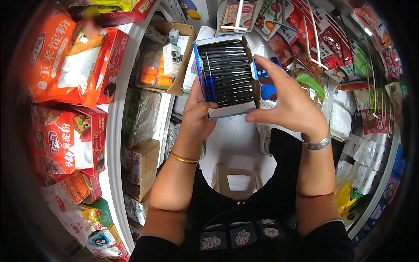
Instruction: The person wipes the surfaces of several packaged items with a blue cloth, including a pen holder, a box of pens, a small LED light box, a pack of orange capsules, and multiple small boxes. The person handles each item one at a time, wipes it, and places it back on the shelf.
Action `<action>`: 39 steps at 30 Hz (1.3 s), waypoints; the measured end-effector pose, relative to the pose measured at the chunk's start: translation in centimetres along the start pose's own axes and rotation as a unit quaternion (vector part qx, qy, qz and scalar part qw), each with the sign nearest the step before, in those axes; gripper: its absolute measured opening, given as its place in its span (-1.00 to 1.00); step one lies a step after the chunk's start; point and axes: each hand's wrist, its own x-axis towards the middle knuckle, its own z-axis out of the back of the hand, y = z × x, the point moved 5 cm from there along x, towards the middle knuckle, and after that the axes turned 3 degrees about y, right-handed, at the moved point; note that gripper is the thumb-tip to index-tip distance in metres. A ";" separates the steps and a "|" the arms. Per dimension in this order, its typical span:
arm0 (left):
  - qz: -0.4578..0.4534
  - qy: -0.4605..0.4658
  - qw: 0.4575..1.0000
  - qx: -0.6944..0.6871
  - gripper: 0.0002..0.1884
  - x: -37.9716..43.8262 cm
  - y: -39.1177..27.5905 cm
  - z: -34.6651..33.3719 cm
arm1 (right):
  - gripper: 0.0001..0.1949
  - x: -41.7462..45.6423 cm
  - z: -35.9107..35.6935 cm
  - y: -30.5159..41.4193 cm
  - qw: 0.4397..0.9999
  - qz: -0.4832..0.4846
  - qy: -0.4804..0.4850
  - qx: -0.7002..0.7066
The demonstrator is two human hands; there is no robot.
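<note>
My left hand (pixel 198 114) grips the lower left corner of an open cardboard box (pixel 232 112), its thumb on the near flap. Inside lie many small screwdrivers with black handles (pixel 226 70) and metal shafts, stacked side by side. Two screwdrivers with blue handles (pixel 210 89) rest across them at the left side. My right hand (pixel 288 98) is at the box's right side, thumb and fingers spread apart; its fingertips are close to the box edge, and whether they touch it I cannot tell. A gold bangle is on my left wrist, a silver one on my right.
At the left, shelves carry orange starch bags (pixel 49 62) and red bags (pixel 62 140). A carton (pixel 185 59) with orange items stands beside the box. Packets (pixel 330 42) hang from hooks at the right, above white packages (pixel 366 150). A plastic stool (pixel 239 193) stands below.
</note>
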 end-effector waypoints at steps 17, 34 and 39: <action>-0.027 0.038 0.999 -0.017 -0.13 0.7 0.2 -1.1 | -0.24 0.8 -1.8 -2.7 0.983 -0.077 0.035 0.162; -0.068 -0.105 0.989 0.082 -0.32 -0.9 -1.4 1.4 | -0.26 2.1 -8.0 -2.2 0.959 0.005 -0.114 0.259; -0.078 -0.086 0.986 0.118 -0.36 -1.2 -1.2 1.3 | -0.29 1.8 -8.2 -2.6 0.962 0.011 -0.107 0.251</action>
